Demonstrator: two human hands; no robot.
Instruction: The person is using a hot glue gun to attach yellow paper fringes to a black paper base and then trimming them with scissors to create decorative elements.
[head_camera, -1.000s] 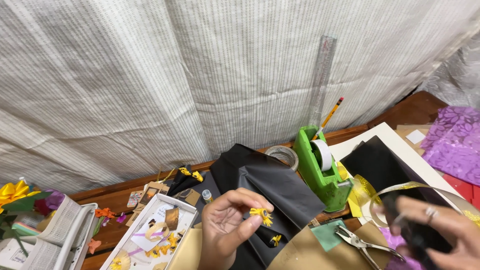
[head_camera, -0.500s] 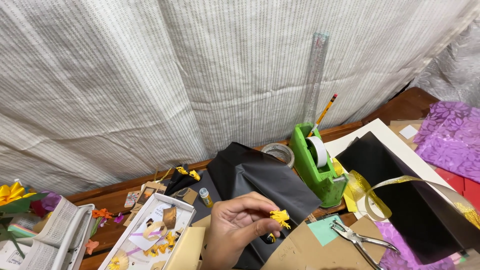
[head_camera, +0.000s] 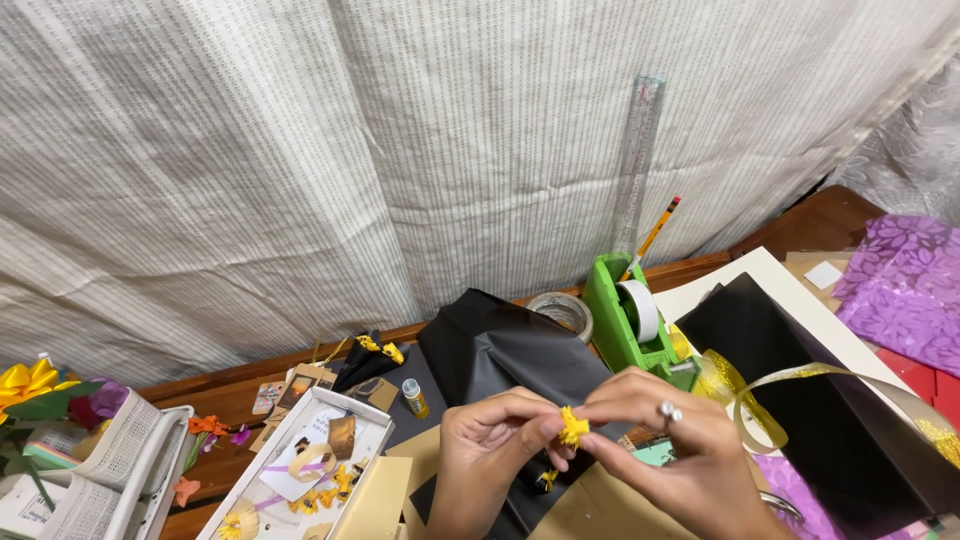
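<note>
Left hand: my left hand (head_camera: 495, 450) is curled, thumb and fingertips pinching the yellow flower (head_camera: 573, 427).
Right hand: my right hand (head_camera: 680, 455), with a ring on one finger, pinches the same flower from the other side.
Flower: small, frilly, held between both hands, in front of the green tape dispenser (head_camera: 628, 322).
Black paper (head_camera: 505, 350): just left of the dispenser, under my hands.
Tape roll (head_camera: 561, 312): beside the dispenser's left edge.
Ruler (head_camera: 640, 150) and pencil (head_camera: 655, 232): standing in the dispenser.
White tray (head_camera: 300, 470): well left of the dispenser, holding scraps.
Gold ribbon (head_camera: 790, 385): right of the dispenser.
</note>
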